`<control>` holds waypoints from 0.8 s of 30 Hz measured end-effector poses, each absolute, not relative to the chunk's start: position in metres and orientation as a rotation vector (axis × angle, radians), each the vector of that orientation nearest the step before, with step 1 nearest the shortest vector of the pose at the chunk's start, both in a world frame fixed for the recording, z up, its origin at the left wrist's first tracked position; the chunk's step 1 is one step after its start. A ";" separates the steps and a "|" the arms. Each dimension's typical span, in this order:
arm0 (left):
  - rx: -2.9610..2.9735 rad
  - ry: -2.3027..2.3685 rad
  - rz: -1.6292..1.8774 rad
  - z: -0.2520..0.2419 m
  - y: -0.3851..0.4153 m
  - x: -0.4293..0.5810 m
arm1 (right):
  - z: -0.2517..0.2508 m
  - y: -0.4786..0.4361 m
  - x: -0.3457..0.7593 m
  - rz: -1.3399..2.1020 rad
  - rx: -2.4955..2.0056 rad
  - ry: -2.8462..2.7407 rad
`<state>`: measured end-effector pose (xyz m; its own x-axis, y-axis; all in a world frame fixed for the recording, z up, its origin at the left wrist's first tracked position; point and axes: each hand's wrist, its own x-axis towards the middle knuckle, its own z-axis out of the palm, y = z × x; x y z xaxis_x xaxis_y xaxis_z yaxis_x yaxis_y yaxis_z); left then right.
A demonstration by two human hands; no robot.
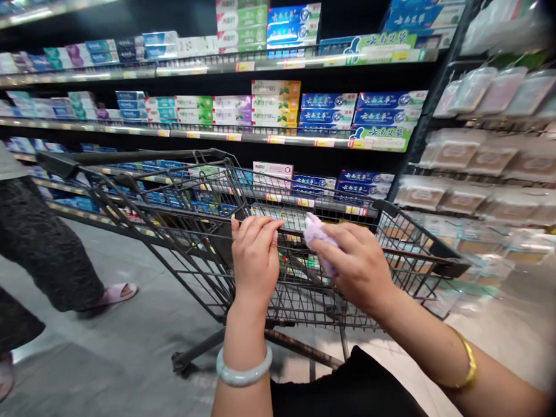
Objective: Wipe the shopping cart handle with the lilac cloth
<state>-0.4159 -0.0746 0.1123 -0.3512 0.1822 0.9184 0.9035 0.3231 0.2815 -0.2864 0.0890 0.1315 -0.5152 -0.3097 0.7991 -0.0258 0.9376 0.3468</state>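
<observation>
A black wire shopping cart (222,244) stands sideways in front of me. My left hand (256,249) rests on its near top rail, the fingers curled over the bar. To the right of it, my right hand (355,260) pinches a crumpled lilac cloth (318,231) just at the same rail. Part of the cloth is covered by the fingers; whether it presses on the metal I cannot tell. Through the wire mesh some coloured packages show, but it is unclear whether they lie in the cart or on the shelf behind.
Shelves (239,140) of boxed toothpaste run along behind the cart. Hanging packs (499,149) fill a rack on the right. At the left, another person's legs (46,241) in dark patterned trousers are close to the cart's handle (57,164). Grey floor (128,347) lies below.
</observation>
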 end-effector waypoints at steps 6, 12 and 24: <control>-0.953 -1.747 -1.063 0.112 -0.073 -0.416 | 0.088 0.076 -0.286 -0.202 0.258 -2.077; -0.947 -1.763 -1.065 0.111 -0.072 -0.415 | 0.080 0.069 -0.293 -0.045 0.235 -2.047; -0.912 -1.804 -0.984 0.108 -0.070 -0.416 | 0.052 0.045 -0.299 0.205 0.096 -2.044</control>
<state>-0.4159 -0.0696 0.1079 -0.3591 0.1881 0.9142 0.8705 0.4206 0.2554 -0.2991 0.0448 0.0525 -0.4634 0.0198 0.8859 -0.1565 0.9822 -0.1038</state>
